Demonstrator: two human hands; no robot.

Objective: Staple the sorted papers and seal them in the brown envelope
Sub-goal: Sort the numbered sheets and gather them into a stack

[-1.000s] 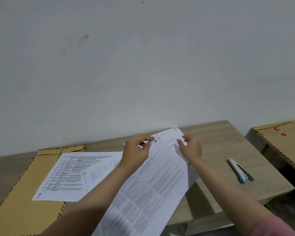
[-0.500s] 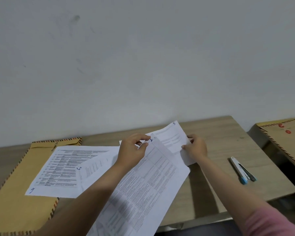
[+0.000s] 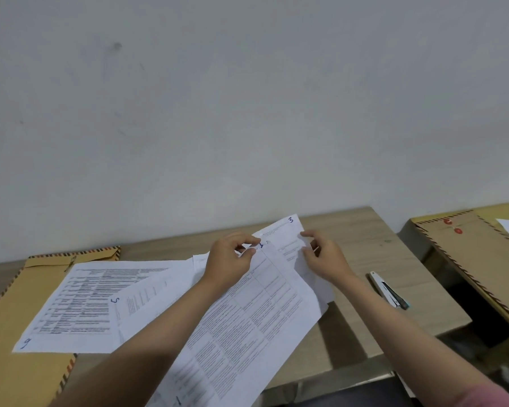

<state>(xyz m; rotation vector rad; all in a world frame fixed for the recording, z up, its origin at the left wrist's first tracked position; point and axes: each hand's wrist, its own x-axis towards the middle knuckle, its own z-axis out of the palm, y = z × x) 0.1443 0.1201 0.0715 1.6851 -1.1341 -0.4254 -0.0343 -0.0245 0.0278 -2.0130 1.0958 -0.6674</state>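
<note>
Two hands sorting printed sheets over a wooden counter.

At the lower centre of the frame a long printed sheet (image 3: 247, 327) slants up from the bottom edge, thin and flat; the left hand (image 3: 228, 261) pinches its top corner between curled fingers and thumb. Just right, the right hand (image 3: 323, 259) grips a sheet marked 3 (image 3: 285, 233). At lower left, two more white sheets (image 3: 100, 301) lie on a brown envelope (image 3: 9, 333) with a striped border. A slim white stapler (image 3: 390, 290) lies at right on the pale wood-grain counter (image 3: 365, 242). A second envelope (image 3: 476, 254) sits at far right. Behind rises a plain grey wall (image 3: 247, 98).
</note>
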